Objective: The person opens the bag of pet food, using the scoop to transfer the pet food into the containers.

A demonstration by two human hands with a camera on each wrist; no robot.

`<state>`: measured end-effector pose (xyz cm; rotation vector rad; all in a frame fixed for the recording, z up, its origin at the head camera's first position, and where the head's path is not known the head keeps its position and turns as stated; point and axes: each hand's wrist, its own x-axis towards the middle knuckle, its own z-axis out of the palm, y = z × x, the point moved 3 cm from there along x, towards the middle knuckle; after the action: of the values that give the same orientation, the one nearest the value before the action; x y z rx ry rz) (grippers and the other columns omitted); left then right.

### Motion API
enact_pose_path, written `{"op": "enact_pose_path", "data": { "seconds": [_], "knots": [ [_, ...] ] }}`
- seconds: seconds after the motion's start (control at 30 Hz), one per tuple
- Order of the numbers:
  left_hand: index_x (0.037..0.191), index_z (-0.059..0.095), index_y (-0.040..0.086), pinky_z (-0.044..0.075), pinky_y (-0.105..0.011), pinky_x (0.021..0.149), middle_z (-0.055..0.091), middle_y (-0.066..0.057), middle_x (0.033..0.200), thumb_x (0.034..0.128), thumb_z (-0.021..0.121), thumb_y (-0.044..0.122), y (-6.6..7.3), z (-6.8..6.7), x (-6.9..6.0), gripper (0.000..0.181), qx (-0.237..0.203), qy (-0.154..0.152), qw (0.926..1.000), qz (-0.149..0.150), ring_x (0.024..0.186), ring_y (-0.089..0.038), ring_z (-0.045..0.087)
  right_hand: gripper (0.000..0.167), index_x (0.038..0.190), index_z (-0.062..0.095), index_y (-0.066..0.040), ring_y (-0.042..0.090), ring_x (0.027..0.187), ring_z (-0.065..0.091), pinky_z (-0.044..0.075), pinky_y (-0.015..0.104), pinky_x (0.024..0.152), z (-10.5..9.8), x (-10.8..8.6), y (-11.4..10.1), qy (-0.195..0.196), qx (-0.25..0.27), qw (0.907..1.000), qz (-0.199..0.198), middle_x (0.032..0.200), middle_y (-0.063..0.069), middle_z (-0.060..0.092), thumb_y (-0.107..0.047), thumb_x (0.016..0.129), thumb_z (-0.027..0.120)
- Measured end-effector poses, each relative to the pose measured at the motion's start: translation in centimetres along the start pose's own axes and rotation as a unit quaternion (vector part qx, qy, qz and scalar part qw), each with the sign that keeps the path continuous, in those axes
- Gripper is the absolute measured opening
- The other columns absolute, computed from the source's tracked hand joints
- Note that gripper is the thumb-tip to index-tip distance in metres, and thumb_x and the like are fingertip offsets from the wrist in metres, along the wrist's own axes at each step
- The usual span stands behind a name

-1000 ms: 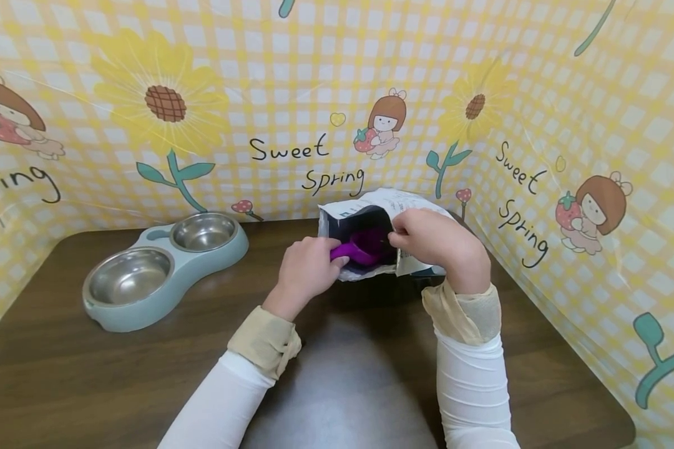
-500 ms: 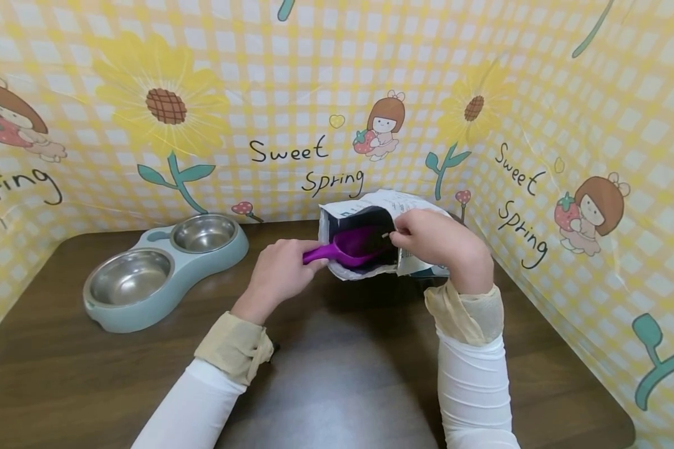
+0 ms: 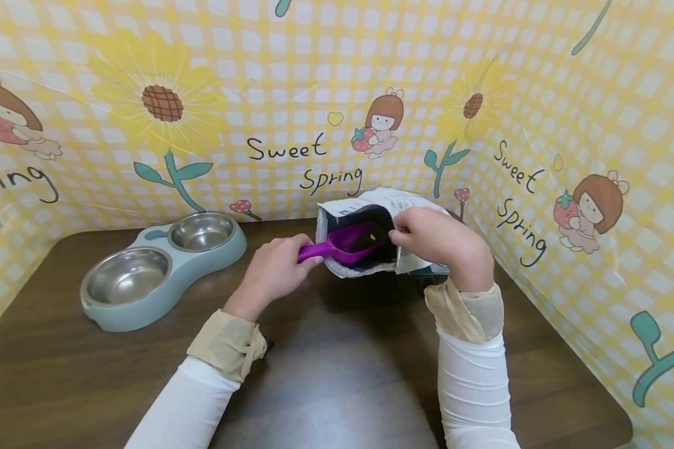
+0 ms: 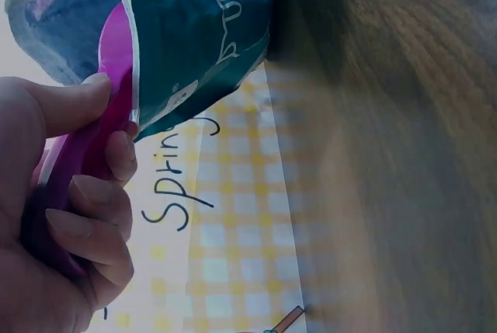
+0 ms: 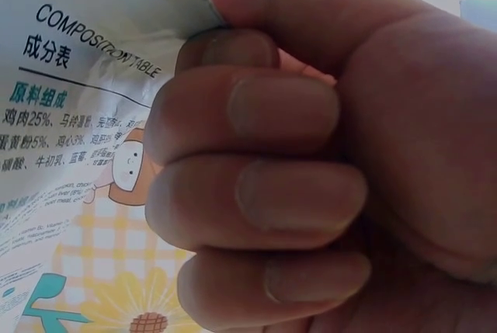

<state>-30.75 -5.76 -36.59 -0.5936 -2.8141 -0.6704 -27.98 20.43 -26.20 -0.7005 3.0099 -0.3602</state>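
My left hand [image 3: 277, 267] grips the handle of a purple scoop [image 3: 345, 246], fingers wrapped round it in the left wrist view. The scoop's bowl lies inside the mouth of a pet food bag [image 3: 412, 201], with a few dark and pale bits in it. My right hand [image 3: 440, 240] pinches the bag's edge between thumb and curled forefinger, holding the mouth wide. Printed ingredient text shows on the bag's white side [image 5: 74, 108] in the right wrist view, and its teal side [image 4: 202, 38] faces the left wrist camera. The bag's deeper contents are hidden.
A pale blue double pet bowl [image 3: 182, 271] with two steel dishes stands at the left of the dark wooden table [image 3: 326, 374]. A yellow checked cloth [image 3: 292, 81] with sunflowers rises behind and to the right of the table.
My left hand has drawn back to the left, pulling the scoop's handle out past the bag's edge, so more of the scoop shows. My right hand has stayed nearly still on the bag.
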Motion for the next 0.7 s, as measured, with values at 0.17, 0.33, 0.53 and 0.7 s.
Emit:
{"op": "enact_pose_path", "data": {
  "seconds": [0.17,0.33,0.53,0.7],
  "knots": [
    [0.112,0.067,0.011,0.042,-0.034,0.062,0.062,-0.004,0.076,0.105,0.071,0.044,-0.5,0.1,-0.1,0.033,0.01,-0.03,0.9994,-0.013,0.069,-0.023,0.057,0.043,0.066,0.043,-0.017,0.015,0.063,0.04,0.037,0.031,0.066,0.0,0.1,-0.1,0.0,0.0,1.0,-0.004,0.065,-0.005,0.037,-0.015,0.107,0.056],
    [0.106,0.065,0.011,0.042,-0.034,0.06,0.057,-0.003,0.074,0.1078,0.066,0.045,-0.8,0.2,-0.1,0.033,0.019,-0.06,0.998,-0.008,0.064,-0.021,0.055,0.044,0.067,0.043,-0.016,0.015,0.063,0.04,0.038,0.031,0.067,-0.1,0.2,0.2,-0.006,0.007,0.9999,-0.005,0.066,-0.004,0.038,-0.015,0.109,0.056],
    [0.109,0.058,0.015,0.042,-0.034,0.057,0.057,-0.003,0.076,0.1102,0.063,0.042,-0.9,0.5,0.0,0.028,0.025,-0.073,0.9969,0.015,0.062,-0.02,0.055,0.044,0.068,0.045,-0.016,0.015,0.063,0.041,0.039,0.032,0.068,-0.2,0.0,0.3,-0.002,0.019,0.9998,-0.004,0.066,-0.004,0.038,-0.016,0.11,0.055],
    [0.111,0.057,0.015,0.041,-0.034,0.057,0.056,-0.003,0.076,0.111,0.061,0.042,-1.2,0.6,-0.1,0.027,0.015,-0.08,0.9966,0.013,0.061,-0.02,0.054,0.043,0.069,0.046,-0.015,0.015,0.062,0.041,0.039,0.031,0.067,-0.3,-0.1,0.2,-0.002,0.017,0.9998,-0.007,0.066,-0.004,0.038,-0.017,0.111,0.055]
  ]
}}
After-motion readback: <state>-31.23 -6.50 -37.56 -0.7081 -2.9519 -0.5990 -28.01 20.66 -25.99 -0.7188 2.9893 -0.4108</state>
